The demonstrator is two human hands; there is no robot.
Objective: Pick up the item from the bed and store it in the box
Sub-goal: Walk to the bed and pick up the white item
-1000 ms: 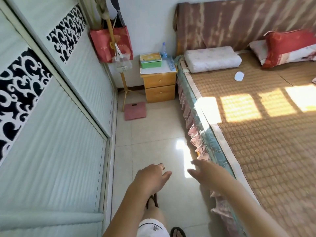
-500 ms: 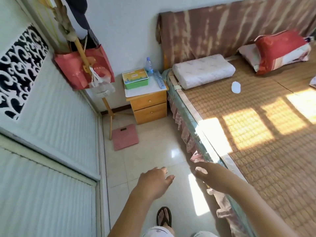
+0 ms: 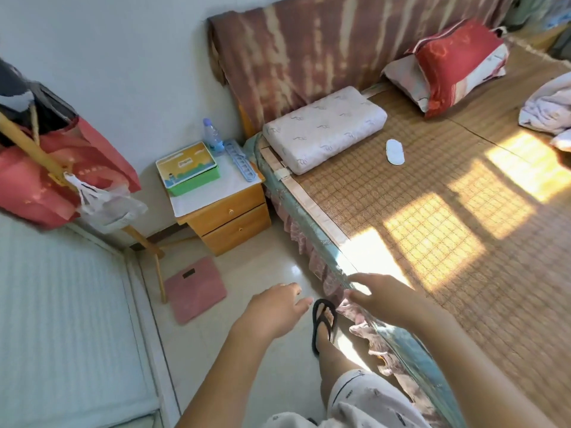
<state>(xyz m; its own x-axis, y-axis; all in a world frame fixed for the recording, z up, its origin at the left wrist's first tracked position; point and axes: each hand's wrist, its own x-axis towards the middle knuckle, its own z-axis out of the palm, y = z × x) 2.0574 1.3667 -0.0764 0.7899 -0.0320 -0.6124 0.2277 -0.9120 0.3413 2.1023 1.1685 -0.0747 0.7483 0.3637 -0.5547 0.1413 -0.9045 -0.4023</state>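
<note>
1. The right hand (image 3: 381, 296) hangs over the near edge of the bed (image 3: 463, 242), fingers spread loosely, its grip wide and holding nothing.
2. The left hand (image 3: 275, 310) hangs over the floor beside the bed, fingers loosely apart, also empty.
3. The item (image 3: 394, 152), a small flat white oval pad, lies on the woven mat well apart from both hands, far ahead and slightly to the right of the right hand.
4. Its long axis runs roughly away from the person, tilted a little toward the right.
5. It rests just beside the right end of a white pillow (image 3: 324, 128), with a gap between them.
6. The right hand is the nearer one, since it is already above the bed; the left would have to cross the bed edge first.
7. The box (image 3: 187, 168), green with a yellow lid, sits shut on the nightstand (image 3: 228, 217) left of the bed head, ahead of the left hand.
8. Judging by this, reaching the item likely calls for stepping forward along the bed.
</note>
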